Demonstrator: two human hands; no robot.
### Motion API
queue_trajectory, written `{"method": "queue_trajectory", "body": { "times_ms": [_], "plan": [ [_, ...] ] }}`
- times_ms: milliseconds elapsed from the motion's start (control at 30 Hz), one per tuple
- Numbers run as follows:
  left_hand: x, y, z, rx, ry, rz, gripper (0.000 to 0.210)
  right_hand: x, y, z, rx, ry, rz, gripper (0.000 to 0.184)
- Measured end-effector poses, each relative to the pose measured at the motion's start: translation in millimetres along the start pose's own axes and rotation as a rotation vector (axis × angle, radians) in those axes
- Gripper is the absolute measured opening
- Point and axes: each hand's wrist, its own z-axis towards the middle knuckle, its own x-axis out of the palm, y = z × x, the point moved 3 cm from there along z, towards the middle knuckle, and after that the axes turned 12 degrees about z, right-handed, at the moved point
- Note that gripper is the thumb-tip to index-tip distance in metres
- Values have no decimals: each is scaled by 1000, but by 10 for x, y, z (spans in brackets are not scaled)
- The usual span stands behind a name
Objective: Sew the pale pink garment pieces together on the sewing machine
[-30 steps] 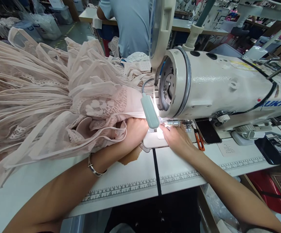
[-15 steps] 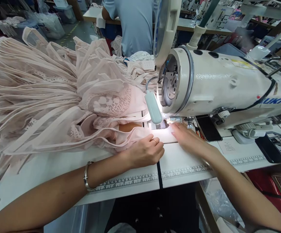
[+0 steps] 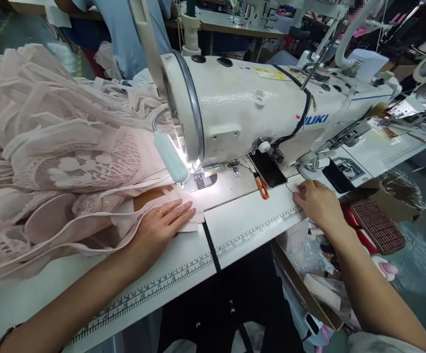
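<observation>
My left hand point(image 3: 163, 225) lies with fingers stretched out on the edge of a pale pink garment piece point(image 3: 194, 208), just in front of the lit needle area of the sewing machine point(image 3: 227, 108). A ring shows on one finger. Pink garments with lace cups point(image 3: 88, 164) are heaped to the left of this hand. My right hand point(image 3: 318, 203) is at the table's front edge, right of the orange-handled scissors point(image 3: 260, 186). Its fingers are curled together over a small paper note point(image 3: 292, 187) on the tabletop; what they pinch, if anything, is hidden.
A black phone point(image 3: 268, 169) lies beside the scissors under the machine arm. A small lamp point(image 3: 171, 157) hangs by the needle. Printed rulers point(image 3: 257, 228) run along the table edge. Below right stands an open box point(image 3: 308, 289) with plastic bags. Ahead sits a person in a blue shirt point(image 3: 128, 39).
My right hand has left the needle area and moved right along the table. My left hand has gone from curled fingers to lying flat on the fabric. The view has turned right.
</observation>
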Motion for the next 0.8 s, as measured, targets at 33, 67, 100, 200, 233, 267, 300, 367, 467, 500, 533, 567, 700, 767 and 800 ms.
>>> {"method": "queue_trajectory", "body": {
  "times_ms": [33, 67, 100, 200, 233, 267, 300, 367, 467, 500, 533, 567, 700, 767, 800],
  "plan": [
    [-13, -32, 3, 1, -31, 73, 43, 3, 31, -8, 18, 2, -28, 27],
    [-34, -70, 12, 11, -65, 139, 40, 2, 48, -16, 36, 0, -48, 27],
    [-61, -111, 27, 34, -100, 193, 38, -2, 48, -24, 58, -11, -57, 28],
    [-129, -225, 96, 151, -140, 280, 36, -47, -11, -53, 129, -140, -10, 26],
    [-139, -256, 128, 186, -139, 302, 36, -77, -18, -67, 147, -225, 31, 25],
    [-137, -288, 165, 218, -137, 327, 34, -109, -3, -84, 166, -321, 91, 23],
    [-124, -322, 209, 245, -134, 354, 32, -137, 43, -98, 179, -411, 177, 22],
    [-71, -400, 313, 278, -132, 412, 29, -146, 244, -93, 164, -488, 430, 19],
    [26, -513, 481, 261, -93, 493, 28, 5, 792, 63, -14, -169, 885, 18],
    [49, -530, 527, 235, -59, 496, 28, 75, 986, 134, -70, -28, 946, 21],
    [65, -531, 562, 197, -17, 480, 29, 136, 1152, 207, -117, 62, 937, 23],
    [72, -515, 585, 151, 29, 456, 31, 180, 1287, 281, -169, 91, 868, 26],
    [65, -359, 574, -4, 149, 381, 37, 233, 1571, 444, -435, -68, 408, 31],
    [77, -305, 545, -15, 168, 382, 38, 232, 1638, 403, -548, -84, 313, 31],
    [89, -292, 532, -14, 178, 381, 38, 231, 1671, 358, -602, -57, 303, 30]
  ]
}}
